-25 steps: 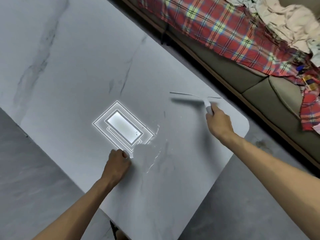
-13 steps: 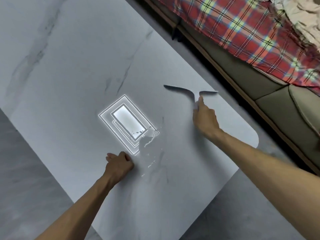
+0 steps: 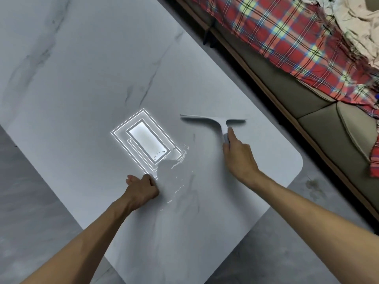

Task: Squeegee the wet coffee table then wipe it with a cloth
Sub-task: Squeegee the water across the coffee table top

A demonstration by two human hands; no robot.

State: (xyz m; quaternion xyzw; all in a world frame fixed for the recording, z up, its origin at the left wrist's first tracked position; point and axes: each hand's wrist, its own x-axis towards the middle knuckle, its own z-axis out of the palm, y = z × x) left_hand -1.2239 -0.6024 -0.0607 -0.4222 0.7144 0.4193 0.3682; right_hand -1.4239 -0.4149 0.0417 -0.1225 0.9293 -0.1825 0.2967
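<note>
Head view, pale T-shaped squeegee [image 3: 213, 119], right hand [image 3: 239, 154] gripping handle

Both forearms are bare, with no sleeves, down to left hand [image 3: 141, 189] and right hand [image 3: 238, 154].

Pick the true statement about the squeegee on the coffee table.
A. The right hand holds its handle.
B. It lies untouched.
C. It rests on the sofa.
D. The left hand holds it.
A: the right hand grips the handle of the squeegee, whose blade lies on the coffee table.
</note>
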